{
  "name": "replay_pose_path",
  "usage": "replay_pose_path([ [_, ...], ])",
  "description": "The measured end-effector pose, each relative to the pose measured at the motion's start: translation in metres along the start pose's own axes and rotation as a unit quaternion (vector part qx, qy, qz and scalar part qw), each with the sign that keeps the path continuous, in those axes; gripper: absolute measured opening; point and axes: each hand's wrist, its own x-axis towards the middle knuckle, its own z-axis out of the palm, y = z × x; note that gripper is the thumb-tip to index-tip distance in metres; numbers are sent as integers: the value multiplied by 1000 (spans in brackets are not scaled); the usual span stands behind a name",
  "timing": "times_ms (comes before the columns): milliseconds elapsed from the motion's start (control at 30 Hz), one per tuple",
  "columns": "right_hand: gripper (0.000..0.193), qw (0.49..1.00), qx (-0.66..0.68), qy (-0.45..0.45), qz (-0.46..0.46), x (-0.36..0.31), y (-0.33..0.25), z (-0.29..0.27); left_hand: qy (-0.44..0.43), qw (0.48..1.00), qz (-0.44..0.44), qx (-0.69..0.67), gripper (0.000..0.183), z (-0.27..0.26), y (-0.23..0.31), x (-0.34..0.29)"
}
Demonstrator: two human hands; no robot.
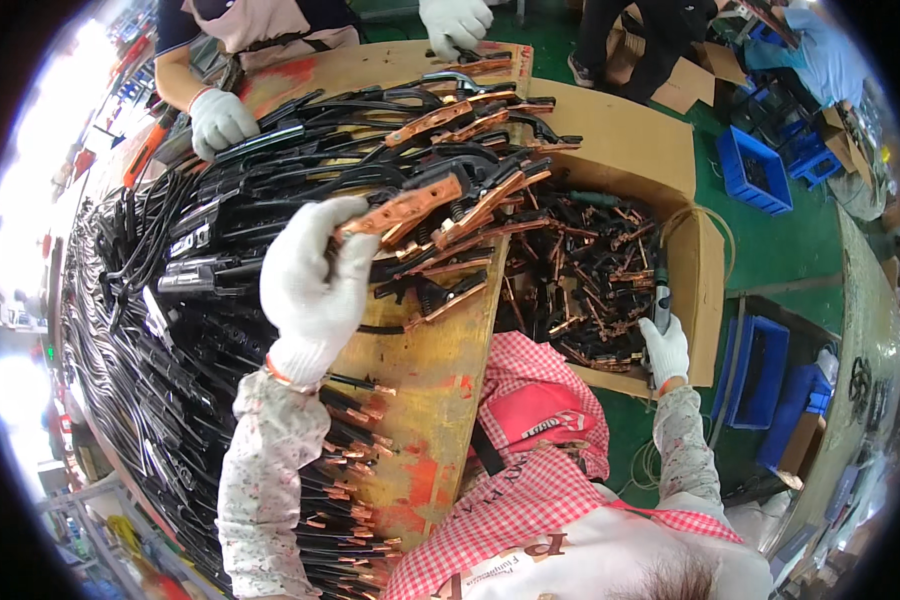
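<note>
Checked apron [500, 510] sat nearest. Left fingers [348, 262] pinched copper clamp [410, 205] over desk's [425, 440] right edge; right fingers [654, 342] gripped hand tool [661, 290] at box's [705, 290] right side. Far clamps [432, 121] looked fitted; nearer cable ends [372, 443] bare, likely pending.

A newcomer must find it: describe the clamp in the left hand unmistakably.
Find the yellowish table, left of the open cardboard box. Above it, the white-gloved left hand holds the clamp by its copper-coloured end. The other clamps lie bunched nearby; only this one is in that hand.
</note>
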Motion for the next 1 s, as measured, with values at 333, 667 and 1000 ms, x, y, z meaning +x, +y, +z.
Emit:
replay_pose_path([
  [333,58,955,-184,-63,-226,51,-101,128,-21,969,94,228,49,16,-17,-26],
  [667,81,956,-119,-221,-153,84,-141,152,-256,955,128,73,38,-40,64,-133],
  [1000,56,967,-43,-249,-30,105,-116,166,-306,901,26,307,33,-103,14,-114],
])
